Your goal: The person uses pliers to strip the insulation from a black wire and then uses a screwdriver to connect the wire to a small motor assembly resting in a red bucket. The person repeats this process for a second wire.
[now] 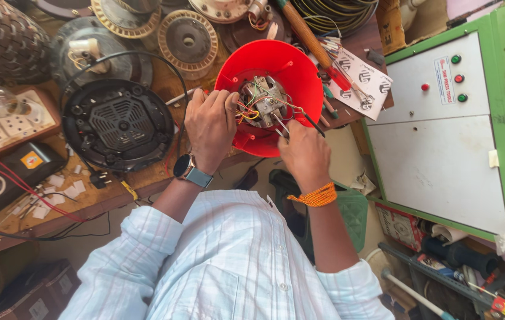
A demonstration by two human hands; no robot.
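A cluttered repair worktop (pixel 146 184) of bare wood lies under me, a green-framed control cabinet (pixel 436 136) standing well off to the right of my right hand. My left hand (pixel 210 125) curls over the near rim of a red plastic appliance housing (pixel 300 71), fingers pressed against the edge to steady it, thumb toward the exposed switch assembly (pixel 264 101) at its centre. My right hand (pixel 304 153) closes around a slim metal tool (pixel 282 125), its tip in among the coloured wires (pixel 246 112); I cannot tell whether it is a plier or a tweezer. The housing is already open, its inner parts bared, and the wires hang loose, so I judge the wiring work under way rather than finished. Just left of my left hand rests a black round base (pixel 117 124), apart from the red shell and not refitted. Beyond the housing a red-handled screwdriver (pixel 315 47) lies idle.
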